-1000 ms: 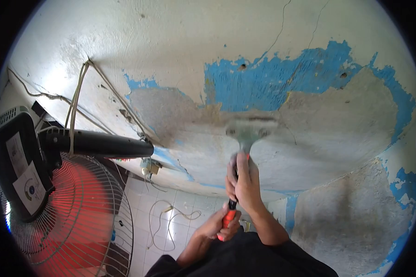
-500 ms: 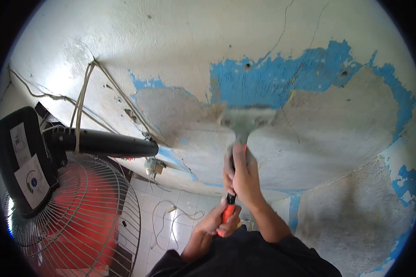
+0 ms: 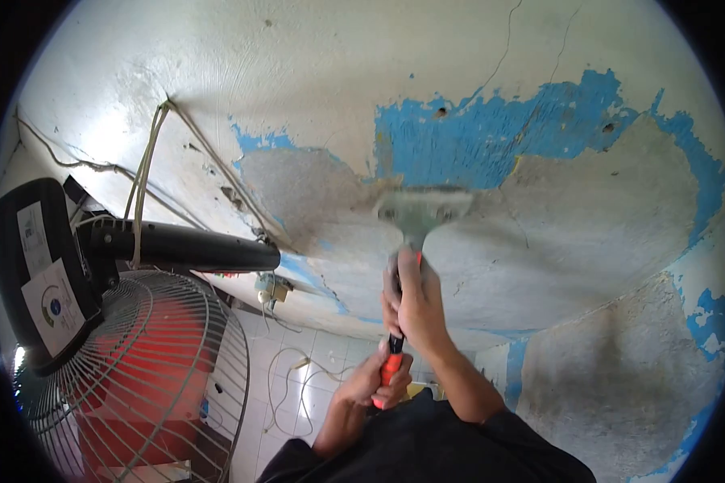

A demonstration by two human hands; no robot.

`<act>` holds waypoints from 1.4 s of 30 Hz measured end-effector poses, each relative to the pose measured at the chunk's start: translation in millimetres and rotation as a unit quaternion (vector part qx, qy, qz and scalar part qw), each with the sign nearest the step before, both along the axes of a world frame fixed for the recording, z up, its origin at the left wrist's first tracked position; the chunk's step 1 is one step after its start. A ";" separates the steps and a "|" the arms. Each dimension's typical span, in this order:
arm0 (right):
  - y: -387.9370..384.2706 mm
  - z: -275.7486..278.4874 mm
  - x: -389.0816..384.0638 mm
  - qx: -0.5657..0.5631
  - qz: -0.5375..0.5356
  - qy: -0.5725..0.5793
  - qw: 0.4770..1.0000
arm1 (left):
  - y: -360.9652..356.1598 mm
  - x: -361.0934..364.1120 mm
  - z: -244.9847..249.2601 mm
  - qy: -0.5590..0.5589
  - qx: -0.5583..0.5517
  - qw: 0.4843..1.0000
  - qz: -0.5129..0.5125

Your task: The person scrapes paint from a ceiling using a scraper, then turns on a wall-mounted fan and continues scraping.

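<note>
A long-handled wall scraper [image 3: 416, 224] with a wide, blurred blade overlaps the lower edge of a blue paint patch [image 3: 459, 141] on the wall [image 3: 362, 274]. Near the head of the tool, my right hand [image 3: 415, 302] is wrapped round the upper handle, thumb pointing toward the blade. Lower down, close to my body, my left hand [image 3: 376, 380] grips the orange end of the same handle. Bare grey plaster [image 3: 596, 193] shows below and to the right of the blue. White paint surrounds it above, with thin cracks running up.
A black fan [image 3: 169, 362] with a wire guard stands close on the left, its black pole [image 3: 177, 245] pointing toward the wall. Cords [image 3: 147, 173] hang from the wall there. A loose cable [image 3: 278, 386] lies on the tiled floor [image 3: 254, 346].
The scraper and both hands have shifted slightly left along the wall, with the blade a little lower against the blue patch. Both hands keep their hold. The camera view has shifted slightly.
</note>
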State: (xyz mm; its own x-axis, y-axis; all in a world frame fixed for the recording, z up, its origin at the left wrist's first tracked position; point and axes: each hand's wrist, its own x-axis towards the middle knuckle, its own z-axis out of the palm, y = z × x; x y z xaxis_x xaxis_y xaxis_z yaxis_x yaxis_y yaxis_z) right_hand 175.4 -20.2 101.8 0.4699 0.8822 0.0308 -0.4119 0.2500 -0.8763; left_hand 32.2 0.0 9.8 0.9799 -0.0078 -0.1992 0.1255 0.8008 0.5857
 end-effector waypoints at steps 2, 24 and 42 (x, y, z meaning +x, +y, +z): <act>4.9 14.5 3.3 0.031 0.006 -0.005 0.999 | 0.9 0.6 8.4 -0.015 0.005 1.000 0.005; 8.7 -15.7 -15.4 0.002 0.008 0.012 1.000 | -6.1 -23.9 -14.7 0.007 -0.133 0.991 0.002; 22.5 -16.3 -19.9 0.013 0.011 0.039 0.999 | 21.0 -22.8 -17.7 -0.017 -0.029 0.999 0.003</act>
State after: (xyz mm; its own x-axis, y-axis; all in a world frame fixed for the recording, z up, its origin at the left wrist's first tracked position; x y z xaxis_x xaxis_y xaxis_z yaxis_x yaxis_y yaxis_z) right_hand 155.4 2.2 85.5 0.4514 0.8921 0.0180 -0.4853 0.2624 -0.8340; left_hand 9.4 21.0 -7.9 0.9860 -0.0133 -0.1662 0.1027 0.8339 0.5424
